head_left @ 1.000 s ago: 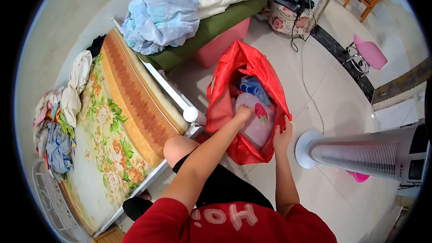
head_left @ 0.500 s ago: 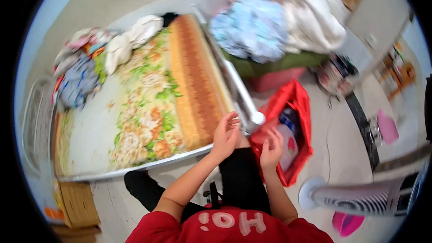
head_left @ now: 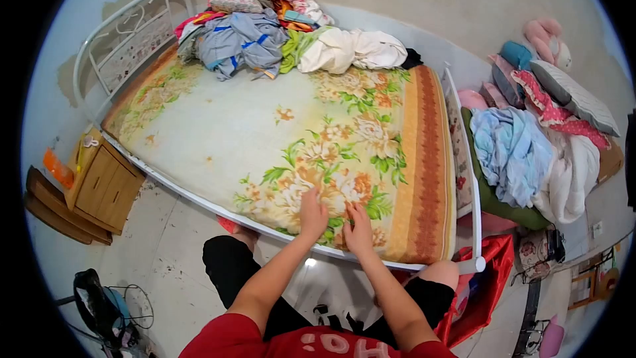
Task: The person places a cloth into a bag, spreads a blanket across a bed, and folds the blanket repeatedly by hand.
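My left hand is over the near side of the floral mattress, fingers loosely extended with nothing in them. Close to its right is my right hand, fingers apart and slightly bent, also holding nothing. Both are near the white bed frame's front edge; whether they touch the mattress cover I cannot tell. Yellow-orange flowers and green leaves are printed under the hands, and a brown-orange band runs down the mattress's right end. Along the wall side lie a heap of grey-blue bedding and a bunched white cloth.
A wooden nightstand stands left of the bed. Blue bedding, white bedding and pillows are piled beyond the bed's right end. A red bag sits on the floor by my right knee. A black bag is at lower left.
My view has swung left, from the bed's right end and the red bag to the whole mattress. Both hands have come over the mattress's front side, closer together.
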Tool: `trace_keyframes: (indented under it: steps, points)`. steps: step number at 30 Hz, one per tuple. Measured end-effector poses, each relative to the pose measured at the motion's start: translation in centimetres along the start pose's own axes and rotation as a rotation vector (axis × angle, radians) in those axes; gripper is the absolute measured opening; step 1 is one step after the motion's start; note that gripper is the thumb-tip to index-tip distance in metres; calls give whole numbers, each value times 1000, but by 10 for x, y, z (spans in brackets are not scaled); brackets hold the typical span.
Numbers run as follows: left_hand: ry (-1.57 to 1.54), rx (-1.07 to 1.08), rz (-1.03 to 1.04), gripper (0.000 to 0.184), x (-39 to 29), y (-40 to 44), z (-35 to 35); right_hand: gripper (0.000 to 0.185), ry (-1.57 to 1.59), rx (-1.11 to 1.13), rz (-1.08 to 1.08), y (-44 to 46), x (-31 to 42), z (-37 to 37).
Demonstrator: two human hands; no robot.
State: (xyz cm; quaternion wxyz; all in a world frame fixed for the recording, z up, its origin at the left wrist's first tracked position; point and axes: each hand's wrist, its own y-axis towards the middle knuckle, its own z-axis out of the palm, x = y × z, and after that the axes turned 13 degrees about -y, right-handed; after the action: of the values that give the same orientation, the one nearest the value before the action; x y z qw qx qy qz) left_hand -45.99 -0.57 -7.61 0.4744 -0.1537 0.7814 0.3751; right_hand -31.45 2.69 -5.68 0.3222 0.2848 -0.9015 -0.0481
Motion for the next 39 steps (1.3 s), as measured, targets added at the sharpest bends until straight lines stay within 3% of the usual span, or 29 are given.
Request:
trace_keyframes:
  steps: [1,4,8,14,17,23,27,29,33,34,35,37,39]
  points:
    - [12,-2,4,41,1,0,-8,41,13,0,-4,-2,5,11]
    - [-28,219,47,49,5,5,-29,45,-409,-22,-24,-5,18,31]
    - [143,234,169,47,21,5,-56,49,-573,-23,-11,-5,29,31]
    - [261,347,259,46,19,26,-91,51,-631,-47,19,-4,32,39]
    - [212,442,346,39,24,47,-96,52,-643,-49,89,5,43,45]
    - [146,576,412,18,48,101,-88,49,-542,6,-11,48,69,68]
    - [148,569,277,15,85,156,-65,46,-503,16,-109,100,74,99]
    - [114,345,276,17,106,186,-54,43,-439,-20,-174,134,75,114]
    - [132,178,333,16,148,243,-29,34,-254,-37,-223,224,73,144]
    - [123,150,306,18,156,253,-22,29,-227,-213,-278,249,67,160]
    - [115,124,282,20,162,269,-14,29,-225,-227,-290,277,60,172]
    - [66,121,213,19,159,292,-5,27,-64,-118,-108,330,53,191]
    - [-22,60,-15,16,161,313,8,27,2,-239,-102,380,41,218]
